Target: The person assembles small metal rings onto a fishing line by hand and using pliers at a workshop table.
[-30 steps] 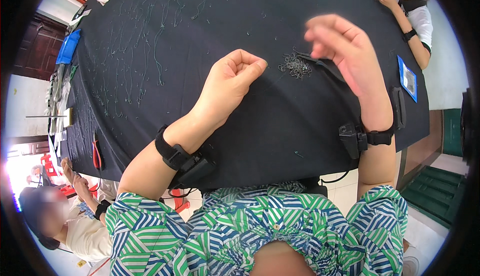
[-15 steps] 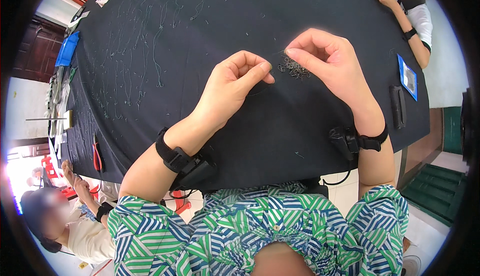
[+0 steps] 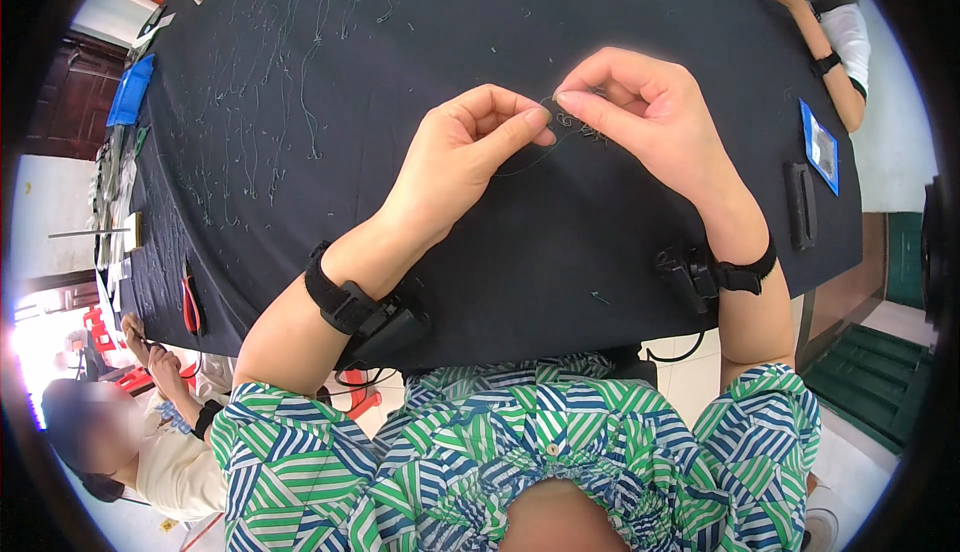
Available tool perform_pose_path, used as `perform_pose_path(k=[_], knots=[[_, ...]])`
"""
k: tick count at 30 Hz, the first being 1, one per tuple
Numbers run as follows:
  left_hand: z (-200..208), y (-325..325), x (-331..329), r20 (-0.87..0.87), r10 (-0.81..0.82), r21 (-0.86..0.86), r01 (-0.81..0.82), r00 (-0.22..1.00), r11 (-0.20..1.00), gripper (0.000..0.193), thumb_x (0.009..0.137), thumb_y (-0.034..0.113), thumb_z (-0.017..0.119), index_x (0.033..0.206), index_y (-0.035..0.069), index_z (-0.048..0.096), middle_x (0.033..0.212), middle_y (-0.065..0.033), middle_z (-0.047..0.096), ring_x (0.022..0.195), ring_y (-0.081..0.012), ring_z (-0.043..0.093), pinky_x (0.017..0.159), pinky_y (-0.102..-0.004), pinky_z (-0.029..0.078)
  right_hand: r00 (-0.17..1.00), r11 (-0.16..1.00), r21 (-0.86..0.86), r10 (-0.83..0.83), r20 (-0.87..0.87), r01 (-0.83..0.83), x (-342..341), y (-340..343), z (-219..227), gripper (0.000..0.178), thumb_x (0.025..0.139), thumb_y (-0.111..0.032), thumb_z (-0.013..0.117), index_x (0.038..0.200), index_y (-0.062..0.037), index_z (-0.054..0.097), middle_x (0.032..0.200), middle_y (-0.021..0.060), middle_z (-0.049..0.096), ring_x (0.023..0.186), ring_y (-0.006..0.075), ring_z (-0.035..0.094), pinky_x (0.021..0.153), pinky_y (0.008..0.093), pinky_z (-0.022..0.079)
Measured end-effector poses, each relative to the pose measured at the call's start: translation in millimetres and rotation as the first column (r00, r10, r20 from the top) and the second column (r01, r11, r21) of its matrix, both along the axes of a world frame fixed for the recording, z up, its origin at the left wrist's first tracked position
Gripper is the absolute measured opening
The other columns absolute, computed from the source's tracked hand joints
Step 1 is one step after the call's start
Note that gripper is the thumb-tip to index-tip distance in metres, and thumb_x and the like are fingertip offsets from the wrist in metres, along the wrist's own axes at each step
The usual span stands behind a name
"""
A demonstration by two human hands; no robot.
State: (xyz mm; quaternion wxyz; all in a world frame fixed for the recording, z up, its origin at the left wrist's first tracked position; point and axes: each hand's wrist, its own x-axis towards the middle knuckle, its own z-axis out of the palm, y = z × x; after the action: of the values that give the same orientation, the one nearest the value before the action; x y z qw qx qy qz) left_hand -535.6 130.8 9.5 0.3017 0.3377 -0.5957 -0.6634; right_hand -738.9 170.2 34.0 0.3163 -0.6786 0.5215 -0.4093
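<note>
The left hand's thumb and forefinger pinch a thin green thread, its slack curving just below them, seemingly unfinished; the right hand's tips meet alongside, their hold too fine to tell. Beneath them lie heaped dark wire pieces, apparently unused; farther left, seemingly finished lines.

Red pliers, 1 pair — brown door

A broad table draped in black cloth dominates the room. Left of the table are a white wall, a dark brown door and glaring light; right of it, dark green panelling; beneath it, pale floor tiles.
</note>
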Motion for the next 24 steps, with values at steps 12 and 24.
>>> perform_pose_path(k=[12,24], knots=[[-3,-1,-1,-0.034,-0.016,0.018,0.017,0.999,1.0,0.021,0.093,0.025,0.063,0.103,0.006,0.064,0.086,0.0006,0.068,0.061,0.0007,0.04,0.054,-0.0153,0.031,0.995,1.0,-0.016,0.007,-0.095,-0.009,-1,2,2,0.011,0.087,-0.016,0.066,0.091,-0.0064,0.068,0.055,-0.0074,0.039,0.051,0.0017,0.031,0.047,0.0227,0.024],[-3,-2,0,-0.032,-0.008,0.015,0.008,0.999,1.0,0.015,0.093,0.022,0.063,0.098,0.008,0.061,0.084,0.0005,0.066,0.061,0.0001,0.041,0.054,-0.0159,0.03,0.971,0.996,-0.051,0.055,-0.233,-0.069,-4,3,9,0.011,0.086,-0.016,0.066,0.09,-0.0053,0.066,0.054,-0.0045,0.037,0.051,0.0034,0.031,0.047,0.0243,0.024]])
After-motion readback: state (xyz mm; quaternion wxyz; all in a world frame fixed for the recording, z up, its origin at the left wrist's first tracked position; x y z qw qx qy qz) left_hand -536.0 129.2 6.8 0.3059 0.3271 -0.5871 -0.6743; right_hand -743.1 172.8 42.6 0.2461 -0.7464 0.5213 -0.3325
